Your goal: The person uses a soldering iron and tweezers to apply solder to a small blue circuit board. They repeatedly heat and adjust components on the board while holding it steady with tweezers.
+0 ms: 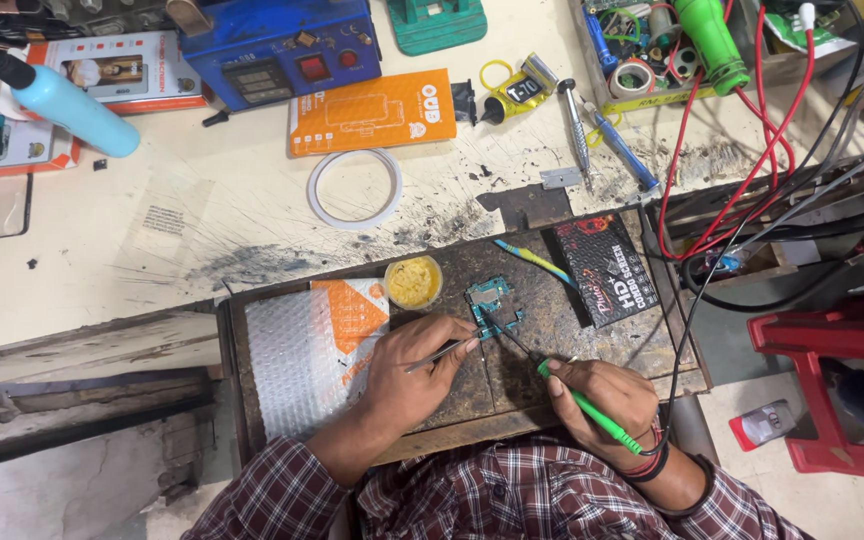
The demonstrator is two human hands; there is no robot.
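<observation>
Centre frame — the small circuit board (492, 305) lay on the dark work mat (572, 330), light, stiff and fragile, best held by its edges. Left hand (414, 372) pinched what looked like tweezers (442, 353) against it; right hand (607, 398) closed round the green soldering iron (592, 412).

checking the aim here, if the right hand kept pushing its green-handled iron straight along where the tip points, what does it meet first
Most likely the small circuit board: the right hand aims the soldering iron up-left at it, though tip height is unclear.
</observation>
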